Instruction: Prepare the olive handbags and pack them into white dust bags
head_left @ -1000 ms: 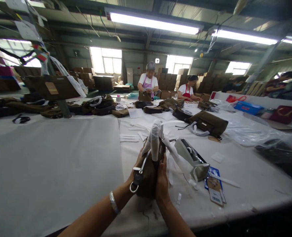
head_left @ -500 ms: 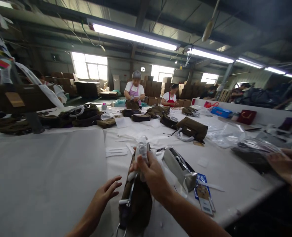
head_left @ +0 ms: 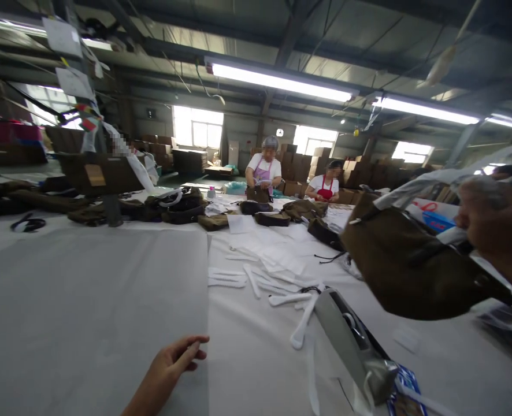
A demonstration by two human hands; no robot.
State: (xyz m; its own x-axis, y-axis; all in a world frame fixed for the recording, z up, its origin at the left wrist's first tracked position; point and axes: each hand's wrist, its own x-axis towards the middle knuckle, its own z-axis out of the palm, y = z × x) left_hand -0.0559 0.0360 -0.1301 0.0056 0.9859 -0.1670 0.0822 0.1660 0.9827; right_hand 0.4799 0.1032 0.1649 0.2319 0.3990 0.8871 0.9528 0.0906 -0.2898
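Note:
On the right, a dark brown bag (head_left: 412, 266) hangs in the air above the table, its handle wrapped in whitish covering. My right hand (head_left: 494, 216), blurred, grips that wrapped handle. My left hand (head_left: 175, 361) hovers over the white sheet's right edge, fingers loosely bent and apart, with nothing in them. White plastic strips (head_left: 301, 323) lie scattered between the two hands. Below the raised bag, a grey dispenser-like case (head_left: 347, 335) with a dark slot rests on the table, a blue packet with tags (head_left: 405, 398) at its near end.
A large white sheet (head_left: 91, 312) covers the table's left side. Several brown bags (head_left: 180, 208) line the far side, near a post (head_left: 112, 209). Two co-workers (head_left: 263, 167) (head_left: 324, 184) are across the table. A blue box (head_left: 437, 221) shows partly behind the bag.
My right hand has lifted the brown bag from the table in front of me and swung it right. My left hand is slightly lower. The view has turned left.

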